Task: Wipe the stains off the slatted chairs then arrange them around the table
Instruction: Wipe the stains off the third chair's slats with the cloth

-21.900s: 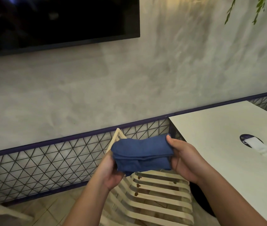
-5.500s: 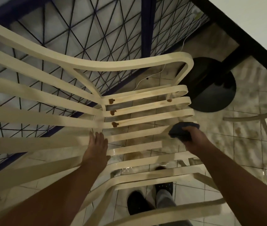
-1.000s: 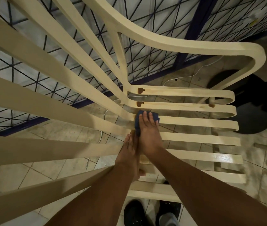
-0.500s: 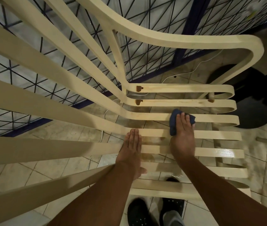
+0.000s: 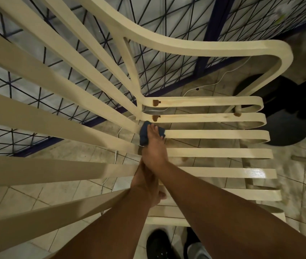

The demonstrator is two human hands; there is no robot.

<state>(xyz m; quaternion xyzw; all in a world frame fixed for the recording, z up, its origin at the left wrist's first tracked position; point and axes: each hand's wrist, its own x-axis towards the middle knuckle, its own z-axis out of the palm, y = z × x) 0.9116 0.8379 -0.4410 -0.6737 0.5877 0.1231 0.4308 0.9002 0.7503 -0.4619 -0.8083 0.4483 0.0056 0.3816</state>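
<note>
A cream slatted chair [image 5: 213,136] fills the view from above. Brown stains [image 5: 155,103] mark the left ends of its two far seat slats, and a smaller one sits at the right. My right hand [image 5: 155,148] presses a folded blue cloth [image 5: 143,134] flat against the left end of the third slat, just below the stains. My left hand [image 5: 146,181] rests on a nearer slat, with its fingers hidden under my right wrist.
A black round table base [image 5: 286,116] stands on the tiled floor at the right. Behind the chair runs a blue-framed wire lattice panel [image 5: 167,53]. A white cable [image 5: 213,83] trails on the floor. My black shoes [image 5: 159,243] are below the seat.
My right hand has slid the cloth left along the slat, back to its left end beside the stains. My left hand has stayed in place and is now partly covered.
</note>
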